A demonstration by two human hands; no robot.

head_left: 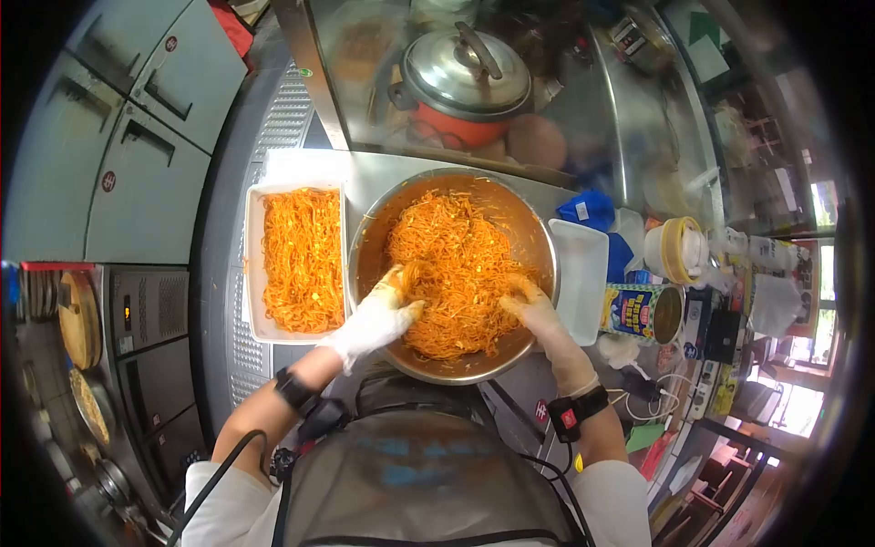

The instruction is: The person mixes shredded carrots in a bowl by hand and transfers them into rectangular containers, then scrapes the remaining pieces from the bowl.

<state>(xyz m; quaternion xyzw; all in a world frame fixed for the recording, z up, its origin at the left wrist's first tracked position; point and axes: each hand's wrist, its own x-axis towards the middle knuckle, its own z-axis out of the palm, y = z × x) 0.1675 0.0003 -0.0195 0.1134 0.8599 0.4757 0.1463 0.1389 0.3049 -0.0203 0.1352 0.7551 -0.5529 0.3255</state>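
Observation:
A wide steel bowl (366,228) holds a heap of orange noodles (456,246) flecked with yellow bits. My left hand (383,314), in a stained clear glove, reaches over the bowl's near left side, its fingers curled round a clump of noodles. On the right, my gloved right hand (533,308) has its curved fingers and thumb pressed into the edge of the heap, with noodles between them; the fingertips are partly buried. Left of the bowl stands a white rectangular tray (258,330) filled with the same noodles.
A white tray (581,273) sits against the bowl's right side. Beyond it are an open tin can (638,312), a yellow-rimmed tub (679,251) and blue plastic (588,210). Behind a clear panel stands an orange pot (465,123) with a metal lid. Pale cabinets (150,173) line the left.

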